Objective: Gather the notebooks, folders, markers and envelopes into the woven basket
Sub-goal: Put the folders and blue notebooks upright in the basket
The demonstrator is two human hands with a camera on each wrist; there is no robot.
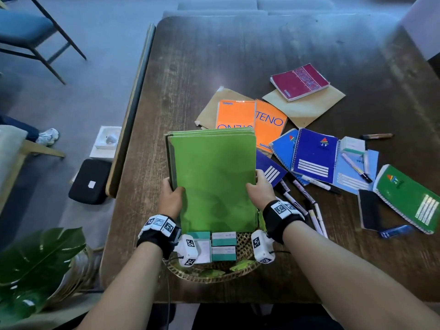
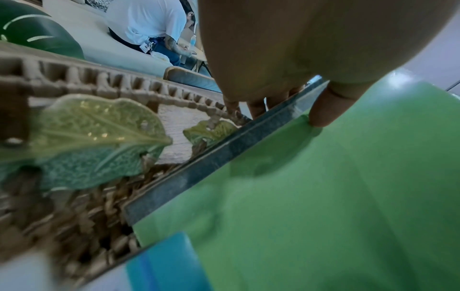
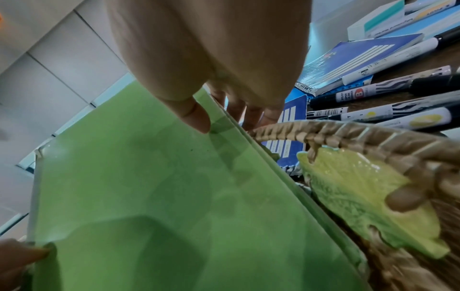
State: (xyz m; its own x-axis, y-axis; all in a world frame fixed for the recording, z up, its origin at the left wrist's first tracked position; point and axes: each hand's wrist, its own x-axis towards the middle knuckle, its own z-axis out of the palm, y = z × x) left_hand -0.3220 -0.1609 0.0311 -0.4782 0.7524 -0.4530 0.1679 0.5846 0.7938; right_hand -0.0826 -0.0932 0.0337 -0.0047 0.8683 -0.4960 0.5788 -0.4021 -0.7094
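- Above the woven basket (image 1: 245, 244), the stack of green folders (image 1: 214, 179) stands nearly upright, lower edge inside the rim.
- Left hand (image 1: 170, 198) and right hand (image 1: 260, 190) each hold a closed grip on one side edge.
- Lower evenly, clear of the small teal boxes (image 1: 223, 246).

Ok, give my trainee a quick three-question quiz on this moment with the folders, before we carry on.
1. True or false: the stack of green folders is gripped by one hand only.
2. Which notebook lies farthest from the woven basket? A) maroon STENO notebook B) green notebook C) orange STENO notebook
3. Fill in: the loose markers lie on the table, on the person's ____ side.

Key: 1. False: the left hand and the right hand each grip a side edge, thumbs on the front cover. 2. A. 3. right.
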